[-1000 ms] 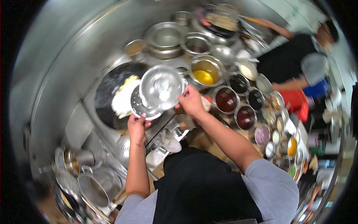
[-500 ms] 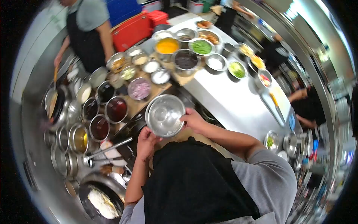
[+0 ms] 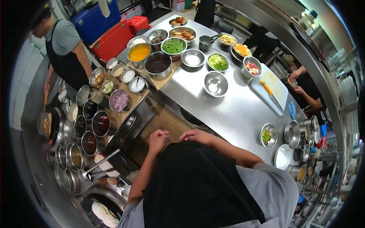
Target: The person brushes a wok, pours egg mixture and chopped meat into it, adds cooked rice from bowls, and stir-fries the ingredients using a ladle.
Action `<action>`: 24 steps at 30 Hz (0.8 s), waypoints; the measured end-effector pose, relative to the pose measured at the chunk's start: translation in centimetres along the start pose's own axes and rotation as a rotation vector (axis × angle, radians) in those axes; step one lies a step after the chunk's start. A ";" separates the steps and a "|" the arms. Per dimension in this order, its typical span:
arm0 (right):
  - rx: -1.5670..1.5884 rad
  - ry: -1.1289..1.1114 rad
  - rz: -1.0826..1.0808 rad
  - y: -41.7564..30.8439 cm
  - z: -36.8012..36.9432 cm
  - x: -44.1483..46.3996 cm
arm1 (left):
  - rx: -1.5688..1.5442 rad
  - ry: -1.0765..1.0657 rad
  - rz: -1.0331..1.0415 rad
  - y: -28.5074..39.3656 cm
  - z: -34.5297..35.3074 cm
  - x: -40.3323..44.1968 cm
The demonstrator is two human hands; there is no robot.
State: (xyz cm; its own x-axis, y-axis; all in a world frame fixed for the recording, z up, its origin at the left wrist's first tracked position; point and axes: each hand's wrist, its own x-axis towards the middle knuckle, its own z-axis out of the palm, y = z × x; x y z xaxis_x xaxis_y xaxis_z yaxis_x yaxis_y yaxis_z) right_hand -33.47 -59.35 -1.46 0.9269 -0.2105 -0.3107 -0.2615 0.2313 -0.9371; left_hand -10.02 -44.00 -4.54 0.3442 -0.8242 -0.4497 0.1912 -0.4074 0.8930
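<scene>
My left hand is just in front of the black apron, its fingers loosely bent and apart, with nothing in them. A short gap separates it from my right hand, which is at the apron's upper edge, fingers loosely bent and empty. Beyond my hands, a shiny metal bowl sits on the steel table; whether a second bowl is nested in it I cannot tell. Another metal bowl and a bowl of chopped greens stand behind it.
A white cutting board carries an orange-handled knife. At the left are pots of dark red sauce, a ladle and a wok with white food. One co-worker stands upper left; another's hands hold a bowl at right.
The view has swung from the wok to the steel table. The metal bowls have left my hands, and a shiny bowl now rests on the table. Both hands have drawn back to the apron.
</scene>
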 end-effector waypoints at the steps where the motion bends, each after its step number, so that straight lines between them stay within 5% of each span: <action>1: 0.029 -0.027 0.016 -1.6 0.3 0.3 | -0.015 0.017 -0.002 -0.8 -0.7 -0.8; 3: -0.159 -0.080 0.180 -2.7 -0.6 2.0 | -0.330 0.305 -0.373 -2.4 -2.2 -2.8; 6: -0.321 -0.157 0.327 -4.5 1.4 4.6 | -0.537 0.511 -0.487 -6.9 -4.9 -6.1; 8: -0.320 -0.127 0.002 -5.4 4.2 6.4 | -0.605 0.643 -0.415 -9.7 -6.3 -9.0; 10: -0.306 -0.304 0.005 -5.0 6.1 9.6 | -0.415 0.635 -0.282 -11.1 -7.3 -12.7; 12: -0.444 -0.323 0.332 -6.1 9.1 13.8 | -0.360 0.793 -0.271 -11.4 -8.2 -16.7; 15: -0.455 -0.427 0.359 -5.1 14.6 20.5 | -0.178 0.974 -0.290 -12.9 -9.0 -22.2; 16: -0.490 -0.500 0.368 -4.8 16.7 22.0 | -0.054 1.162 -0.348 -13.9 -9.0 -23.9; 18: -0.557 -0.572 0.031 -4.4 21.1 24.9 | 0.042 1.385 -0.437 -15.1 -8.9 -26.7; 20: -0.730 -0.689 0.078 -2.9 25.5 28.7 | 0.441 1.887 -0.408 -14.9 -8.2 -29.5; 22: -1.169 -0.473 -0.270 0.5 29.7 32.3 | 0.194 1.848 -0.625 -16.5 -8.8 -31.5; 24: -1.261 -0.484 -0.290 2.9 32.7 35.9 | 0.083 1.578 -0.907 -18.1 -9.7 -32.5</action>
State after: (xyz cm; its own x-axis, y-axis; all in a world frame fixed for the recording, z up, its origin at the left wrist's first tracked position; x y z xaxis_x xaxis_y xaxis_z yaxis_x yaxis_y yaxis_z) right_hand 7.91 -35.17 -10.09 0.9221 0.3047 -0.2386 0.1314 -0.8263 -0.5477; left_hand -15.74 -6.01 -6.29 0.6301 0.7201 -0.2907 0.7684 -0.5242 0.3671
